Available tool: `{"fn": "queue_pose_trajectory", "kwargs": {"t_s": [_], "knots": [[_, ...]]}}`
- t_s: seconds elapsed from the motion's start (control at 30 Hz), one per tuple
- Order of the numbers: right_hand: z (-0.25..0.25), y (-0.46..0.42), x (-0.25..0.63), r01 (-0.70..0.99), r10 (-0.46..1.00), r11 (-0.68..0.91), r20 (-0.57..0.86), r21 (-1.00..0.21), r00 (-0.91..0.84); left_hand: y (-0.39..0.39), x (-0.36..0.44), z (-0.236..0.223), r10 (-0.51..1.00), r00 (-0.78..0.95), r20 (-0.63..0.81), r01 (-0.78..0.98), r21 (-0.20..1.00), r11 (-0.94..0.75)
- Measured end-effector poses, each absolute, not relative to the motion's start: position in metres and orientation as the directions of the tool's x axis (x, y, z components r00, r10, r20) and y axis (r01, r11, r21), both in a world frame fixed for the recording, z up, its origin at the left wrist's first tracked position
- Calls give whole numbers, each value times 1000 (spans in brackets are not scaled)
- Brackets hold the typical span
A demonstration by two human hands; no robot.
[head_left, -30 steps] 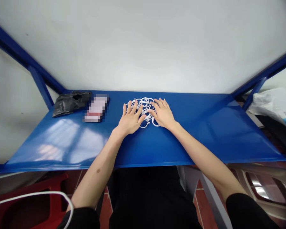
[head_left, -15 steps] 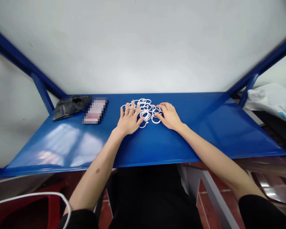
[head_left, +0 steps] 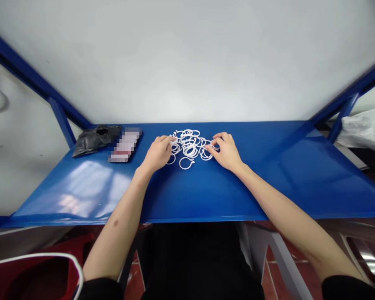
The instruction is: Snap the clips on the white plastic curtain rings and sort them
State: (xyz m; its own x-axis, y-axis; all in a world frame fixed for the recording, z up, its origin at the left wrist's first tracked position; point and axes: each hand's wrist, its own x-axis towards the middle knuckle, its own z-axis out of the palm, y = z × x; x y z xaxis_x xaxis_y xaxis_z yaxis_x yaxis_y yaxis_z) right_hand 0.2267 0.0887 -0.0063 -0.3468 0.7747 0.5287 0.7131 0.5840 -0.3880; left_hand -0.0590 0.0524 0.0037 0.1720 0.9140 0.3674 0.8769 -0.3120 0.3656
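A loose pile of thin white rings [head_left: 190, 146], several with a small knob or eyelet, lies on the blue tabletop [head_left: 203, 187]. At the pile's left edge is my left hand [head_left: 158, 153], its fingers bent and close together over some rings; the fingertips and anything in them are hidden. My right hand [head_left: 226, 152] rests at the right edge with thumb and forefinger apart, rings lying between and under them. One single ring [head_left: 185, 163] lies at the front of the pile, apart from both hands.
A phone [head_left: 125, 145], blurred out, lies to the left beside a crumpled black plastic bag [head_left: 90, 141]. Blue frame bars [head_left: 62, 121] stand at the table's sides. Off the right end is a white plastic bag [head_left: 365, 129]. A white cable [head_left: 50, 255] loops at lower left.
My left hand has gone from spread flat to bent fingers and shifted left. The right hand has moved right, its fingers curling. The rings are more spread out, with one lying separate in front.
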Motion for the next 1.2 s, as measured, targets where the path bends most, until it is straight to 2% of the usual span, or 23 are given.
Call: {"fn": "queue_pose_trajectory", "kwargs": {"t_s": [0.23, 0.37, 0.47, 0.6, 0.8, 0.9, 1.03, 1.2], "knots": [[-7, 91, 219, 795, 799, 487, 551, -362, -239, 53, -62, -1, 938, 207, 279, 909, 299, -290], [-7, 89, 218, 812, 816, 458, 534, -363, -222, 53, -56, -7, 964, 203, 171, 935, 259, -243], [-6, 87, 218, 807, 819, 462, 526, -368, -230, 52, -51, -10, 974, 198, 105, 943, 251, -219], [-5, 85, 218, 778, 817, 494, 514, -388, -262, 50, -47, -12, 981, 169, 96, 944, 272, -189], [-7, 85, 223, 726, 831, 504, 493, -468, -258, 49, -43, -15, 965, 178, 191, 941, 252, -224], [-7, 84, 225, 711, 837, 502, 484, -493, -255, 47, -39, -8, 942, 164, 294, 925, 287, -250], [-4, 80, 226, 682, 812, 537, 523, -496, -260, 41, -32, 11, 837, 193, 512, 858, 326, -397], [7, 66, 222, 590, 723, 663, 600, -461, -343, 31, -22, 27, 742, 289, 605, 776, 306, -551]]}}
